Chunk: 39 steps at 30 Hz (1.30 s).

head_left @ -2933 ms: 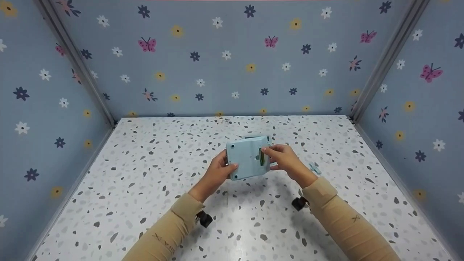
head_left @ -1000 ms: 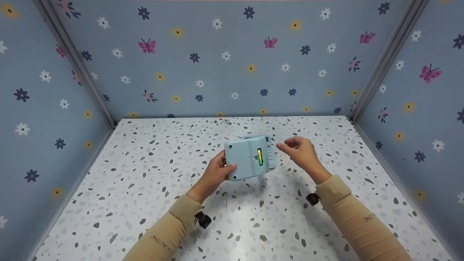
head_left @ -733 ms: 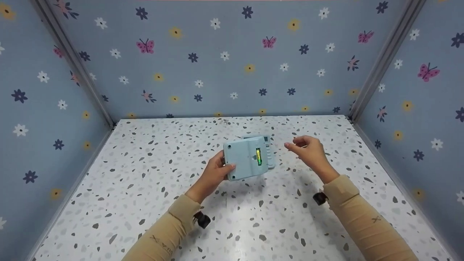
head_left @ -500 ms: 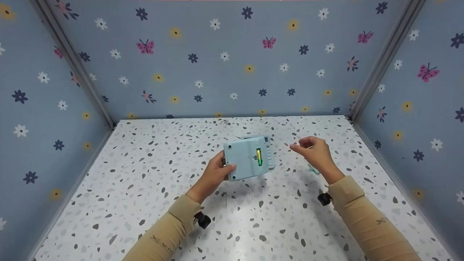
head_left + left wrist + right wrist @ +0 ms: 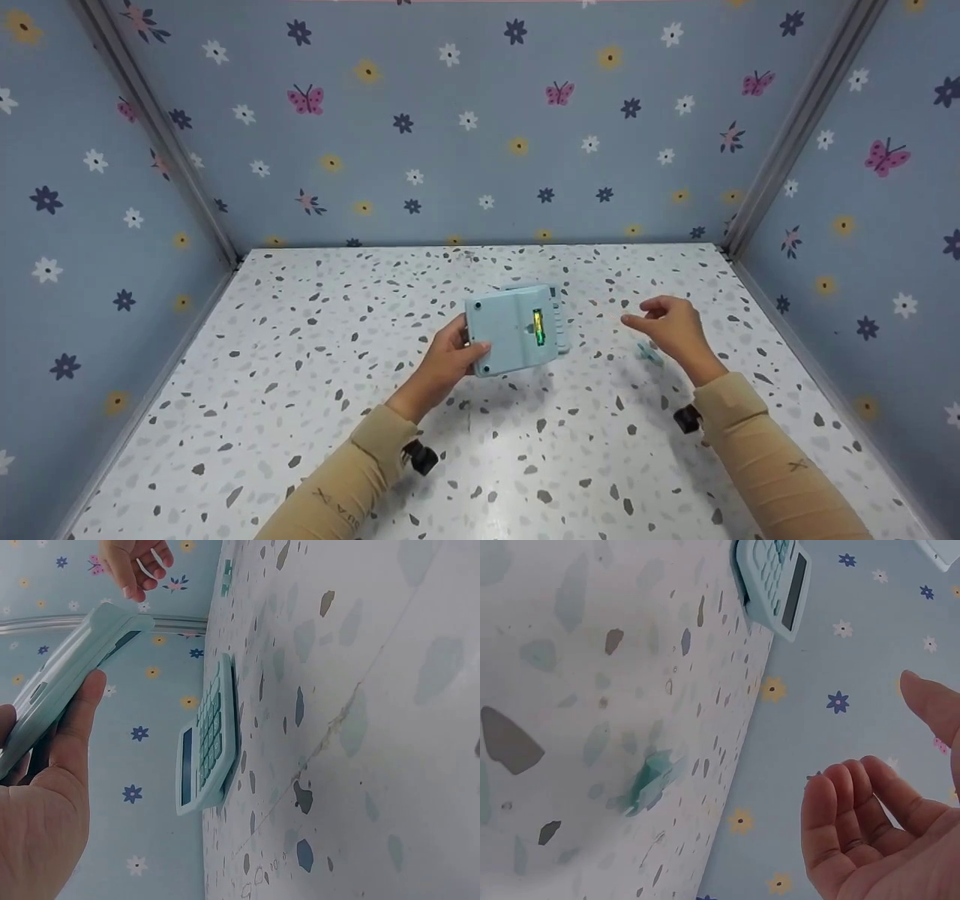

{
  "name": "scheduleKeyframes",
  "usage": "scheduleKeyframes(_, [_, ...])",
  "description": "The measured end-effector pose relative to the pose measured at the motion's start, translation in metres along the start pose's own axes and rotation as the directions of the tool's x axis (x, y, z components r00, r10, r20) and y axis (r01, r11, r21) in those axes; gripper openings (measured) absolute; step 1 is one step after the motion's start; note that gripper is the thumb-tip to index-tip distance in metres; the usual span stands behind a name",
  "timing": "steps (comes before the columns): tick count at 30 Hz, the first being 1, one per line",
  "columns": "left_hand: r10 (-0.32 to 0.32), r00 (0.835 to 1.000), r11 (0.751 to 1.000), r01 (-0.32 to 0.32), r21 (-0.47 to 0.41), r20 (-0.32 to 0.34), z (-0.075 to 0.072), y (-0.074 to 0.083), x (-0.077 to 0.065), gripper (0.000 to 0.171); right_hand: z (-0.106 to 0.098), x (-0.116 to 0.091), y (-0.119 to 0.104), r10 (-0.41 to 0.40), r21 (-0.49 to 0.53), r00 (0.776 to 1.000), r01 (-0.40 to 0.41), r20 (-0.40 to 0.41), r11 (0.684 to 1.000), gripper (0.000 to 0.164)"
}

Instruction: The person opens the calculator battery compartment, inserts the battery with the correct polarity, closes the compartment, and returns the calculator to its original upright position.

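Observation:
My left hand (image 5: 442,367) grips a light-blue calculator (image 5: 501,337) by its left edge, thumb on the back, which faces me. A green-and-gold battery (image 5: 538,328) lies in its uncovered slot. Off to the right, my right hand (image 5: 675,334) hovers above the table, fingers loosely bent and holding nothing; in the right wrist view thumb and fingers stand apart. Below it a small teal battery cover (image 5: 649,353) lies on the table, also visible in the right wrist view (image 5: 652,781).
A second light-blue calculator (image 5: 212,735) stands on the speckled table (image 5: 337,450), keys and screen visible in the left wrist view. In the head view the held one mostly hides it. Flower-patterned panels (image 5: 465,97) enclose the back and both sides.
My right hand has left the battery slot and moved right, over beside the battery cover, uncovering the battery to view. My left hand and the held calculator have stayed nearly still.

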<state>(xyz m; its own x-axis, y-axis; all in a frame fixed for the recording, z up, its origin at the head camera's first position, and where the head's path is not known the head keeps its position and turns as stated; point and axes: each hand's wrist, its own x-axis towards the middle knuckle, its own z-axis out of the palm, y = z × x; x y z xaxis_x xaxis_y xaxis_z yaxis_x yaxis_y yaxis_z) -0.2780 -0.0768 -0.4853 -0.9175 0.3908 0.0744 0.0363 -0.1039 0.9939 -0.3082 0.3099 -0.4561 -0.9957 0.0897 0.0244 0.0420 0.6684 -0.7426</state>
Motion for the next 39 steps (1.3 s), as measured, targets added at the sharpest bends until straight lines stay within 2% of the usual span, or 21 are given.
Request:
scheduleKeyframes(10, [0.005, 1.000, 1.000, -0.005, -0.005, 0.008, -0.001, -0.002, 0.001, 0.063, -0.002, 0.003, 0.017, 0.077, -0.057, 0.997, -0.076, 0.021, 0.996, 0.062])
scheduleKeyframes(17, [0.001, 1.000, 1.000, -0.001, -0.001, 0.006, -0.001, 0.000, -0.001, 0.063, -0.002, 0.007, 0.026, 0.088, -0.103, 0.995, -0.083, 0.042, 0.991, 0.063])
scheduleKeyframes(26, [-0.016, 1.000, 1.000, 0.016, 0.004, -0.015, -0.002, 0.001, -0.002, 0.065, 0.001, 0.008, 0.034, 0.139, -0.116, 0.987, -0.129, 0.081, 0.985, 0.066])
scheduleKeyframes(39, [-0.013, 1.000, 1.000, 0.013, -0.001, -0.005, -0.002, 0.001, -0.002, 0.064, 0.005, 0.011, 0.048, 0.172, -0.171, 0.978, -0.151, 0.117, 0.974, 0.064])
